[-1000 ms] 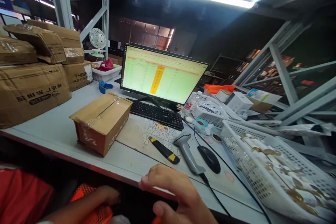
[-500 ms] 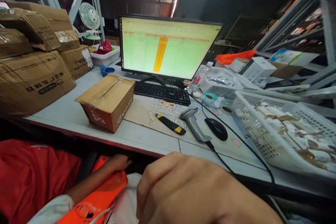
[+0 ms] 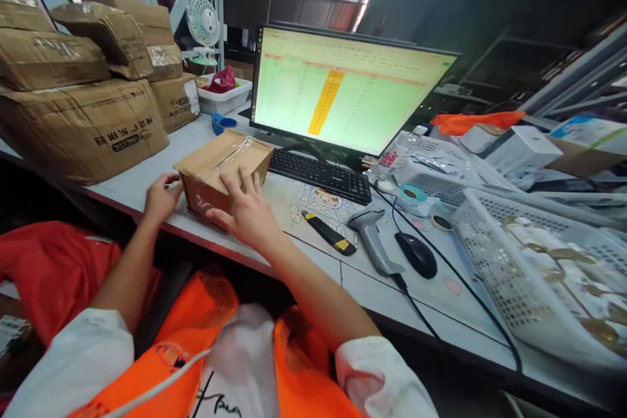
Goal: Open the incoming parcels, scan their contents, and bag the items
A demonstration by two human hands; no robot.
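A brown cardboard box (image 3: pixel 215 160) with clear tape along its top seam sits near the front edge of the desk. My right hand (image 3: pixel 249 209) rests against its near right corner, fingers spread over the top edge and thumb in front of the side. At the box's left end is my left hand (image 3: pixel 162 199), fingers loosely bent with a gap to the thumb; whether it touches the cardboard I cannot tell. To the right of the box lie a black and yellow utility knife (image 3: pixel 328 233) and a grey barcode scanner (image 3: pixel 375 241).
Behind the box stand a monitor (image 3: pixel 343 95) and a keyboard (image 3: pixel 321 173). Larger cartons (image 3: pixel 88 130) are stacked at the left. On the right are a mouse (image 3: pixel 416 255), a cable, a tape roll (image 3: pixel 412 194) and a white basket (image 3: pixel 494 268) of small packed items.
My right hand has moved from the near foreground up and left onto the box. My left hand has risen from my lap to the box's left end. The view has shifted left.
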